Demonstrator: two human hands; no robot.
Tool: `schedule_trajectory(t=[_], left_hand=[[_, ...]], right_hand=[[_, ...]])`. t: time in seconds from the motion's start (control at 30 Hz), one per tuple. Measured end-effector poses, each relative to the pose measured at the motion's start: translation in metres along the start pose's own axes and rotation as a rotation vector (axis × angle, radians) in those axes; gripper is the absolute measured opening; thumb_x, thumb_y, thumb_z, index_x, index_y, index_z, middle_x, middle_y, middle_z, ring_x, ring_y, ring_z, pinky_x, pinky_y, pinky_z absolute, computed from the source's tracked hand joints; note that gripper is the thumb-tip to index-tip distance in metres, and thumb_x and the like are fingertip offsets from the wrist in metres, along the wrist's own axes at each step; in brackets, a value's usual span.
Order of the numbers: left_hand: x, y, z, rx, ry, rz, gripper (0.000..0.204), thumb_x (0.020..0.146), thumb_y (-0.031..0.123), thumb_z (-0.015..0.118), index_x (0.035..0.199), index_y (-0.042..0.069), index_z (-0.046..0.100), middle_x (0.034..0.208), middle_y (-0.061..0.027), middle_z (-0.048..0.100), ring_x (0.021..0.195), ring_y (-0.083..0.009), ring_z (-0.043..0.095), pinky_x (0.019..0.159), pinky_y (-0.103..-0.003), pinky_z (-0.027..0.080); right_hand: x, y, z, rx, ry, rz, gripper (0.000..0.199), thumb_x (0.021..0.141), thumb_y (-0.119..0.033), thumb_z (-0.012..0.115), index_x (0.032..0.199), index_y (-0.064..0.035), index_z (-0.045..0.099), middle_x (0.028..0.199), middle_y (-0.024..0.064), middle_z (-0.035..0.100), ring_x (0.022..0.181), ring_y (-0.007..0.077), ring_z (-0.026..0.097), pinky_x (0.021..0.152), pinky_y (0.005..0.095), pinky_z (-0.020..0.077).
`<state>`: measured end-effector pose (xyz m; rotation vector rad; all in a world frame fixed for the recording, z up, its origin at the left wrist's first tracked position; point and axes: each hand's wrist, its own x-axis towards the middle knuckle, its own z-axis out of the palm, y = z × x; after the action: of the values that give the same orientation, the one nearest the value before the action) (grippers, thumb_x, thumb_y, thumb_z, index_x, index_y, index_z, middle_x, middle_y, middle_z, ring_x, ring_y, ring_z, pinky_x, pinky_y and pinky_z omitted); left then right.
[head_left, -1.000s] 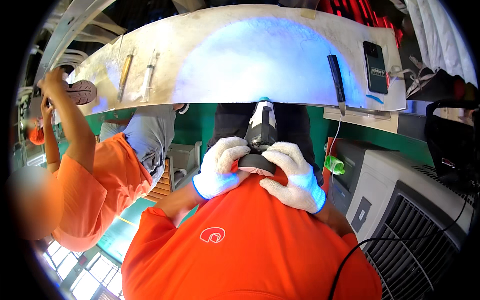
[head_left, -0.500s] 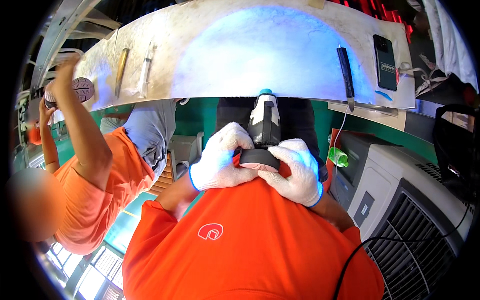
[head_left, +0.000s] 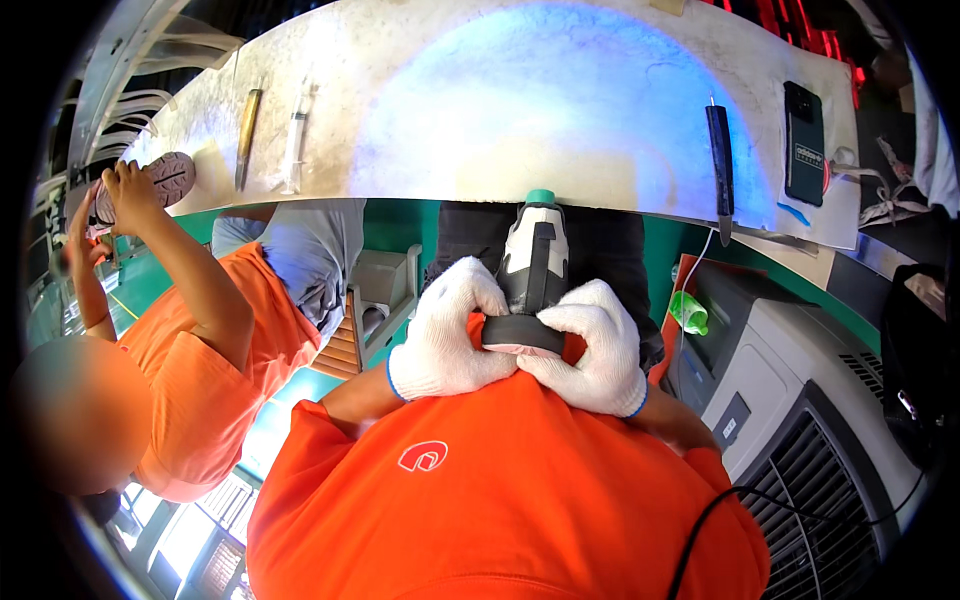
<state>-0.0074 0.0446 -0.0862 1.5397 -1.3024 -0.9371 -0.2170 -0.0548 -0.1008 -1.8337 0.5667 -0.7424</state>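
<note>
Between your left hand (head_left: 447, 335) and right hand (head_left: 602, 350), the shoe (head_left: 537, 268) blocks the way across. Ahead of both, the tabletop (head_left: 450, 178) presents its near edge; above it runs a broad lane — limited leftward by the syringe (head_left: 294, 152), rightward by the black-handled tool (head_left: 719, 160). Outward obstacles: right, your grey vented unit (head_left: 775, 372); left, a co-worker's sleeve (head_left: 208, 348); behind, your torso (head_left: 510, 480).

Seemingly a shoe workshop, stained worktable (head_left: 440, 160), syringe (head_left: 294, 148), black-handled tool (head_left: 719, 155), black-and-white shoe (head_left: 538, 258)
</note>
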Motion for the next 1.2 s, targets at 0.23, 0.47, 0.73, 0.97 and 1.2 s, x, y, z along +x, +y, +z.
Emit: schedule_trajectory(t=[0.23,0.47,0.73,0.97,1.2], left_hand=[[0.009,0.002,-0.004,-0.014,-0.035,-0.097,0.048,0.067,0.006,0.097,0.092,0.01,0.056,0.089,-0.0087,0.059,0.079,-0.0285,0.062,0.07,-0.039,0.049],[0.035,0.022,-0.02,0.051,-0.214,-0.297,0.053,0.066,0.012,0.102,0.088,0.008,0.054,0.087,-0.0096,0.058,0.077,-0.0316,0.06,0.069,-0.041,0.049],[0.046,0.024,-0.027,0.12,-0.324,-0.402,0.062,0.062,0.027,0.108,0.089,0.008,0.055,0.087,-0.0102,0.058,0.077,-0.0302,0.063,0.068,-0.042,0.051],[0.037,0.015,-0.025,0.227,-0.176,-0.232,0.072,0.058,0.028,0.106,0.111,0.006,0.064,0.113,-0.0137,0.067,0.097,-0.0339,0.074,0.083,-0.041,0.062],[0.03,0.003,-0.014,0.032,-0.159,-0.15,0.119,0.059,0.02,0.1,0.164,0.002,0.045,0.152,-0.0231,0.057,0.141,-0.0415,0.063,0.116,-0.046,0.056]], right_hand=[[0.015,0.01,0.0,0.07,-0.02,-0.037,0.049,0.075,-0.009,0.1,0.113,-0.0106,0.07,0.095,0.0072,0.065,0.077,0.0283,0.065,0.065,0.0406,0.0512],[0.026,0.006,-0.01,0.126,-0.07,0.058,0.055,0.066,-0.01,0.106,0.109,-0.007,0.071,0.094,0.0098,0.069,0.079,0.0278,0.067,0.068,0.0386,0.0546],[0.033,-0.009,-0.013,0.084,-0.073,0.246,0.052,0.068,-0.008,0.104,0.108,-0.0067,0.072,0.095,0.0097,0.069,0.081,0.0228,0.07,0.071,0.0345,0.0571],[0.02,-0.021,-0.012,-0.023,-0.005,0.442,0.06,0.067,-0.019,0.109,0.109,-0.0068,0.068,0.096,0.006,0.061,0.08,0.0169,0.067,0.071,0.0313,0.0559],[0.023,-0.022,-0.016,-0.224,0.044,0.348,0.111,0.063,-0.035,0.11,0.155,-0.0016,0.058,0.138,0.0214,0.068,0.125,0.0341,0.074,0.104,0.0417,0.0612]])
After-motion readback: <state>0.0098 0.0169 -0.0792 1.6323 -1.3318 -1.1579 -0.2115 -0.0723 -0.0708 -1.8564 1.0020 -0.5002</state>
